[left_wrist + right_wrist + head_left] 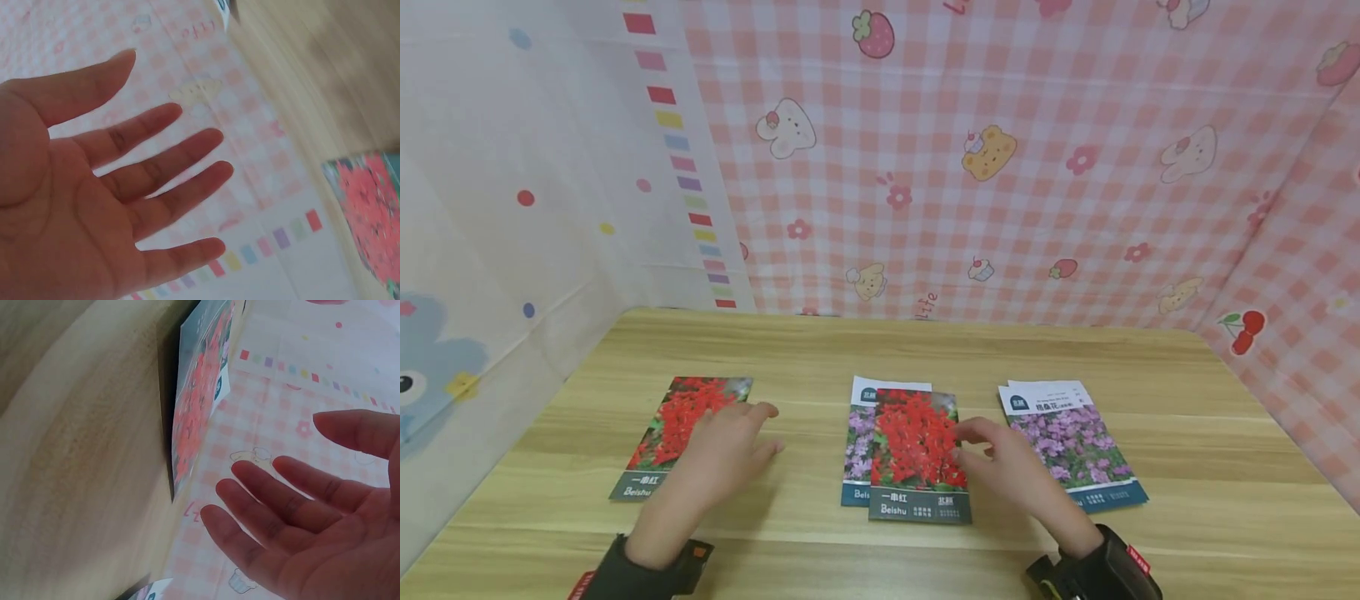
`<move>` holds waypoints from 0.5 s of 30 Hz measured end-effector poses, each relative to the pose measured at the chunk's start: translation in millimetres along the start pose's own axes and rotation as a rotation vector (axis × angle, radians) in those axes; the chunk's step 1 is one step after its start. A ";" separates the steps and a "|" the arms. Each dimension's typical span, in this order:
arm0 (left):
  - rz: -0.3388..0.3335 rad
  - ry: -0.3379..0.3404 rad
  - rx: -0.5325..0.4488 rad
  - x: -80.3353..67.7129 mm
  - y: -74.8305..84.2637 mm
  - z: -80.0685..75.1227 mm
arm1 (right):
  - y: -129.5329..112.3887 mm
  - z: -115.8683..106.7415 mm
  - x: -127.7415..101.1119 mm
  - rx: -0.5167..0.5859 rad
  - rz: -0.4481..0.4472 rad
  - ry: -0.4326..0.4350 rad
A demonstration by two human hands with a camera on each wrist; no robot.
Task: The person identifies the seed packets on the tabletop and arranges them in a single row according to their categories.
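Four seed packets lay on the tabletop (880, 350). My left hand (722, 454) hovered, fingers spread and holding nothing, over the right edge of the red-flower packet (681, 433) at nine o'clock. My right hand (1011, 467), also wide and empty, sat at three o'clock of the middle red packet (917, 454), fingertips at its edge. That packet lay on a purple packet (859, 442); another purple packet (1071, 442) lay further right. I judged a careless slide could drag the lower packet along or skew the stack.
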State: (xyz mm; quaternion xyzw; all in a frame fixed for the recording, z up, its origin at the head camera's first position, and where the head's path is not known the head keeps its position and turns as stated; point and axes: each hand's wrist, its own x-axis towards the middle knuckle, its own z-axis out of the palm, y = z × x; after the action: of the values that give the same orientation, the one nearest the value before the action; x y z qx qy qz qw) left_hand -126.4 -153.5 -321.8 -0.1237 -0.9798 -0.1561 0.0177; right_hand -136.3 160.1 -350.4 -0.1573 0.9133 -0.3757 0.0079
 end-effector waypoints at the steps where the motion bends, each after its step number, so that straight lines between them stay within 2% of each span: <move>1: 0.016 -0.004 0.000 -0.9 2.9 1.9 | 1.3 -0.2 0.3 0.002 0.012 0.008; 4: 0.094 -0.036 -0.001 -2.6 12.5 8.7 | 4.5 -1.0 0.9 0.008 0.037 0.032; 10: 0.290 -0.154 0.015 -4.9 29.9 22.6 | 9.6 -2.6 3.0 0.033 0.102 0.036; 12: 0.335 -0.186 0.012 -6.5 34.5 25.6 | 12.7 -3.1 4.2 0.075 0.135 0.023; 15: 0.373 -0.237 0.005 -8.7 41.6 28.8 | 18.7 -4.6 5.9 0.224 0.210 -0.024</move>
State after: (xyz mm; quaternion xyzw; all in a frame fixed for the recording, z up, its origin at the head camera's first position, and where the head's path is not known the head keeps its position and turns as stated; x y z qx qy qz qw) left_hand -107.5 -108.3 -337.2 -0.3204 -0.9355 -0.1322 -0.0688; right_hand -147.8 174.0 -359.3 -0.0634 0.8770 -0.4703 0.0758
